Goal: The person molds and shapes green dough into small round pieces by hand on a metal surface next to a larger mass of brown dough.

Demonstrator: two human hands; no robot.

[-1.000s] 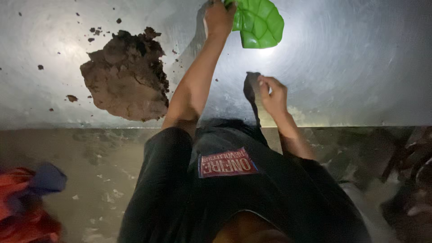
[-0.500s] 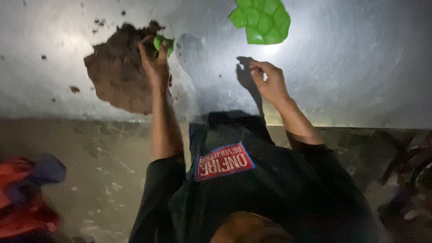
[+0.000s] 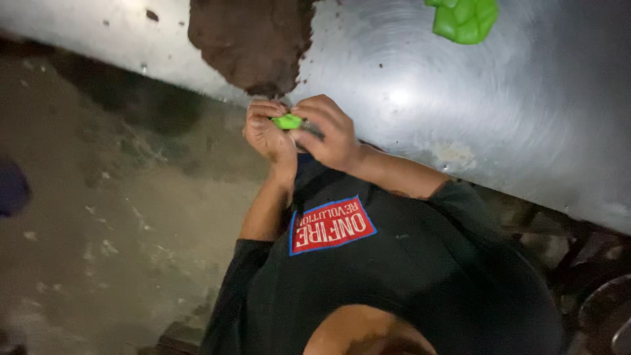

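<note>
Both hands, left [image 3: 266, 135] and right [image 3: 328, 131], pinch the small green piece [image 3: 286, 121] between their fingertips.

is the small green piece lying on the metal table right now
No, the small green piece is pinched between the left hand and right hand, held off the metal table.

Bright green small mould [image 3: 286, 121], brown clay heap [image 3: 253, 39], silvery swirl-marked metal table [image 3: 526, 131], green tray [image 3: 465, 20]

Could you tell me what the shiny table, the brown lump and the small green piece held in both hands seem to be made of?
The silvery table looks like brushed metal: swirl marks, glare. The brown lump seems soft dough or clay, matte and crumbly-edged. The small green piece, pinched between left hand and right hand, looks like smooth glossy plastic.
</note>
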